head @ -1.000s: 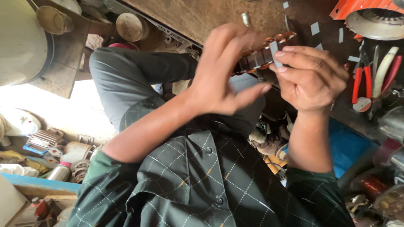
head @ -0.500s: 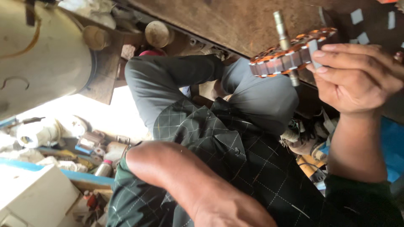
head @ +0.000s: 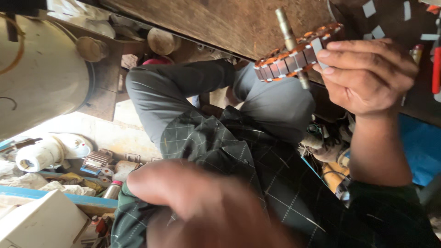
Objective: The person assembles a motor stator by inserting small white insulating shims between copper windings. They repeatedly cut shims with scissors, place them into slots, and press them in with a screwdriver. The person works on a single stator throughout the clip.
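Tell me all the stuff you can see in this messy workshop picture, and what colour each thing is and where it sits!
motor rotor: one, orange and grey with a metal shaft, held up at top centre.
wooden bench: one, brown, behind the rotor.
paper slips: several, white-grey, on the dark surface top right.
big drum: one, cream, at left.
white housing: one, white, on the floor lower left.
white box: one, bottom left corner.
blue sheet: one, at right.
checked shirt: one, dark green.
trousers: grey, knees bent.
right hand: grips the rotor's rim.
left hand: blurred, low in front, holding nothing I can see.
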{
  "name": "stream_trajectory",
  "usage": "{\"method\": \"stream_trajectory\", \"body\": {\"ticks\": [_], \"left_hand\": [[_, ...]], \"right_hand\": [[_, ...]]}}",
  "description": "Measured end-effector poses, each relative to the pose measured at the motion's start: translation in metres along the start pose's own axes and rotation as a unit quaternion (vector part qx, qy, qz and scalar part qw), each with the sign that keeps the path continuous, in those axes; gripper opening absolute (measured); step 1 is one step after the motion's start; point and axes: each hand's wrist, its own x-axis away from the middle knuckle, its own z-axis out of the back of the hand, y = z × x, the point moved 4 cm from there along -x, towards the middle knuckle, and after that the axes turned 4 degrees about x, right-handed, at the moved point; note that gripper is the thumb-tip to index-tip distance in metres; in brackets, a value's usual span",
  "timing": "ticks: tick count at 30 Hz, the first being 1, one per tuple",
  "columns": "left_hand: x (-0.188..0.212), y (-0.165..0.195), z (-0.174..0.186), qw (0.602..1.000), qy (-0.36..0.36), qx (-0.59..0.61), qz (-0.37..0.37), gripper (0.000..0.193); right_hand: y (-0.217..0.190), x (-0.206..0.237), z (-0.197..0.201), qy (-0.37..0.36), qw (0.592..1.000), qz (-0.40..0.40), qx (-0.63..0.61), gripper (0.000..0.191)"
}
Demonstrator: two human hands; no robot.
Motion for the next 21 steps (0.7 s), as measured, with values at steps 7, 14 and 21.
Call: {"method": "stream_trajectory", "body": {"ticks": [7,14,21], "left_hand": [[0.076,-0.153,0.017,0.914,-0.054,-0.233,0.327,0.043],[0.108,-0.162,0.013,0.901,-0.099,-0.212,0.366,0.028],[0.114,-0.154,0.005,0.875,-0.047,-0.232,0.422,0.031]], "right_hand": [[-0.003,0.002,0.001,0.009,1.000,0.027,0.003,0.021],[-0.007,0.001,0.001,-0.004,0.999,0.010,-0.036,0.019],[-0.005,0.003,0.000,-0.028,0.997,0.045,-0.060,0.012]]}}
